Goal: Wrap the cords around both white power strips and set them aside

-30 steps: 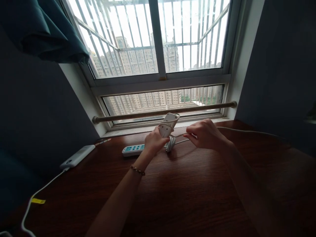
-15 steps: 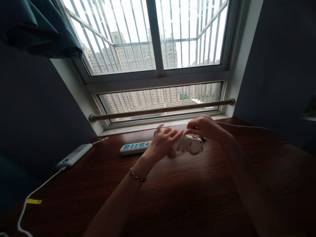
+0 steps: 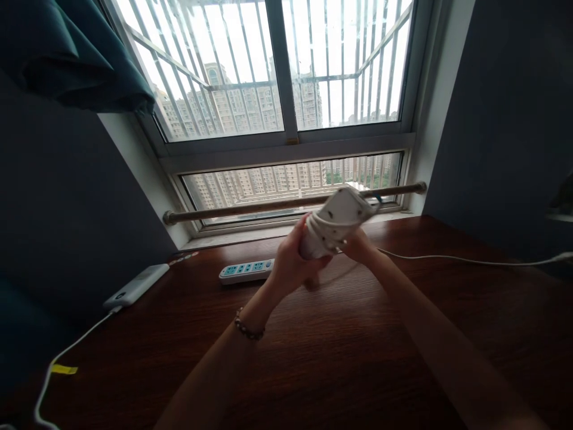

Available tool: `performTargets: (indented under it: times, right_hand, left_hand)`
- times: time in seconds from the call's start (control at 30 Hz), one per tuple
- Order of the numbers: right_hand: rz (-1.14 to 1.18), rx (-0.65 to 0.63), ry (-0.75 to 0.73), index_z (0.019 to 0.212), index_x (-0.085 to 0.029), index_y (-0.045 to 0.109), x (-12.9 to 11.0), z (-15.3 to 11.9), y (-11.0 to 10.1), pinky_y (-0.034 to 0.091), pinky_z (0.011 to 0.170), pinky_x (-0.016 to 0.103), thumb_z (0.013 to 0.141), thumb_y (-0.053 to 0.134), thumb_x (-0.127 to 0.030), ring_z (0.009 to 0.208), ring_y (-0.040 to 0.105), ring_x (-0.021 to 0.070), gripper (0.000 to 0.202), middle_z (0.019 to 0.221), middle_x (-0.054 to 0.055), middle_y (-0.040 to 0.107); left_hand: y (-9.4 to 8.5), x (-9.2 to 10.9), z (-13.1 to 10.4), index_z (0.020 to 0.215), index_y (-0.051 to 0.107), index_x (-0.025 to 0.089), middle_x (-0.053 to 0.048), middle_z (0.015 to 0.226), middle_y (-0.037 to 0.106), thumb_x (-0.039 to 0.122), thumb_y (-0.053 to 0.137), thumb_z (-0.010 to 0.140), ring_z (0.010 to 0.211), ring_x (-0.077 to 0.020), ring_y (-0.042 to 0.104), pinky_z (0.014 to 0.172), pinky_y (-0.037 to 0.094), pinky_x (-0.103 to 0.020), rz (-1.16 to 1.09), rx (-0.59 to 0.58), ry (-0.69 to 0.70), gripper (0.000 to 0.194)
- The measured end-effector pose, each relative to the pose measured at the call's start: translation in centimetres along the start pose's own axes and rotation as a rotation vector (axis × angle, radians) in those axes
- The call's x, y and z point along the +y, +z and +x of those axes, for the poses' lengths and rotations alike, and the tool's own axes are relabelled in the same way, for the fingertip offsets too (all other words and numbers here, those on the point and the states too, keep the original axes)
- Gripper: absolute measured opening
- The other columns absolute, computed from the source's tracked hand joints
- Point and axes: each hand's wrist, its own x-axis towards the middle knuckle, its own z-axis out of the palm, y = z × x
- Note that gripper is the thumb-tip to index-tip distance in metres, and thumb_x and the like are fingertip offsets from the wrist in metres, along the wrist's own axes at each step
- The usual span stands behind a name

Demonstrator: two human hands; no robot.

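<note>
A left hand [image 3: 293, 257] gripped a tilted white device [image 3: 347, 208], wound with pale cord [image 3: 321, 230], above a brown desk [image 3: 335, 340]; the right hand [image 3: 362, 246] sat against its underside, fingers hidden, grip impossible to tell.

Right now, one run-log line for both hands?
left hand: gripping white block | cord: wound around block | right hand: beside block, fingers hidden | power strip: on table

Your left hand [image 3: 290, 263] grips a white block [image 3: 345, 209], blurred, tilted above the surface [image 3: 335, 352], with cord [image 3: 323, 232] wound around it. Your right hand [image 3: 359, 246] is partly hidden behind the block; grip unclear. Power strip [image 3: 244, 273] on the surface, left; power bank [image 3: 138, 285] farther left, cable [image 3: 85, 332] attached.
</note>
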Motion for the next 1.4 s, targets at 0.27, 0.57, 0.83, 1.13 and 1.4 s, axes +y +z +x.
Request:
performTargets:
  times: [0.27, 0.57, 0.83, 1.13, 1.4]
  right_hand:
    - [-0.357, -0.040, -0.069, 0.065, -0.016, 0.047, 0.0, -0.1, -0.1, 0.022, 0.052, 0.025, 0.091, 0.060, -0.024, 0.054, 0.044, 0.0135, 0.030, 0.057, -0.001, 0.048]
    - [-0.866, -0.091, -0.291, 0.070, -0.016, 0.056, -5.7, -1.4, -1.8, 0.019, 0.049, 0.030, 0.091, 0.060, -0.029, 0.060, 0.058, 0.0227, 0.024, 0.068, 0.003, 0.061]
    - [-0.906, -0.245, -0.318, 0.064, -0.016, 0.062, -6.1, -1.4, -2.0, 0.022, 0.049, 0.030, 0.083, 0.071, -0.033, 0.067, 0.062, 0.0240, 0.027, 0.070, 0.004, 0.064]
    - [-0.776, -0.112, -0.302, 0.062, -0.016, 0.058, -3.8, -1.0, -2.9, 0.017, 0.047, 0.027, 0.058, 0.075, -0.070, 0.050, 0.052, 0.0180, 0.056, 0.053, 0.001, 0.055]
    - [0.109, -0.164, -0.193, 0.070, -0.014, 0.053, -1.7, -0.3, -3.3, 0.023, 0.045, 0.022, 0.042, 0.074, -0.077, 0.050, 0.035, 0.0100, 0.072, 0.056, -0.006, 0.042]
  left_hand:
    - [-4.2, -4.3, 2.5, 0.104, 0.060, 0.013, -0.005, 0.086, 0.062, 0.045, 0.070, 0.066, 0.067, -0.0137, 0.055, 0.058, 0.041, -0.022, -0.308, 0.227, -0.523, 0.051]
    - [-0.7, -6.7, 0.9, 0.102, 0.058, 0.013, -0.012, 0.088, 0.064, 0.039, 0.069, 0.062, 0.081, -0.0297, 0.059, 0.065, 0.041, -0.034, 0.383, -0.075, -0.478, 0.048]
    - [1.8, -4.0, -0.9, 0.129, 0.037, -0.005, -0.023, 0.108, 0.056, 0.026, 0.064, 0.066, 0.094, -0.0343, 0.054, 0.078, 0.042, -0.040, 0.803, -0.282, -0.181, 0.075]
    - [1.1, -1.9, -1.0, 0.131, 0.040, 0.018, -0.002, 0.111, 0.059, 0.018, 0.054, 0.081, 0.101, -0.0266, 0.047, 0.105, 0.007, -0.058, 0.857, -0.463, 0.420, 0.051]
    - [-0.5, -0.8, -0.4, 0.136, 0.022, 0.007, -0.011, 0.119, 0.055, 0.026, 0.065, 0.075, 0.102, -0.0247, 0.049, 0.090, 0.032, -0.042, 0.779, -0.483, 0.537, 0.077]
